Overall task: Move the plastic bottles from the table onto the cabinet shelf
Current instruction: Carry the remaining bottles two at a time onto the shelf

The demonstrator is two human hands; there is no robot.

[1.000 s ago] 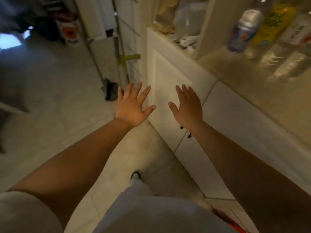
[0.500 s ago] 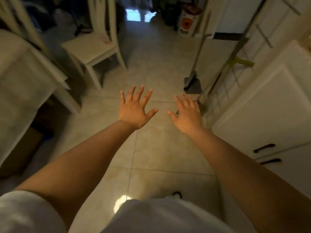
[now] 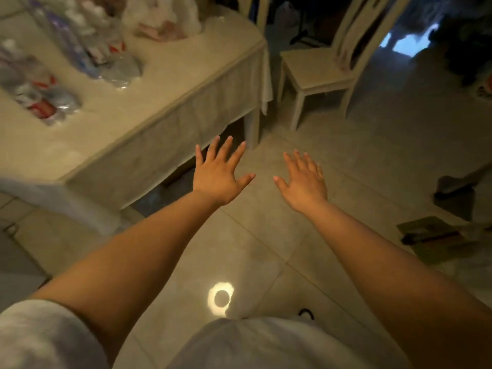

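Several clear plastic bottles (image 3: pixel 80 46) with red-and-white and purple labels lie blurred on the table (image 3: pixel 149 83), which fills the upper left and wears a cream cloth. My left hand (image 3: pixel 218 174) is held out over the floor just off the table's near corner, fingers spread, holding nothing. Beside it, my right hand (image 3: pixel 303 182) is also flat and open above the tiles. Both hands are well short of the bottles. The cabinet shelf is out of view.
A white plastic bag (image 3: pixel 162 17) sits at the table's far end. A cream chair (image 3: pixel 319 70) stands right of the table. A dustpan (image 3: pixel 455 190) and flat cardboard (image 3: pixel 436 235) lie on the tiled floor at the right.
The view has swung left from the cabinet, across the floor and chair, to the table with the bottles. Both hands stay open and empty in front of me.
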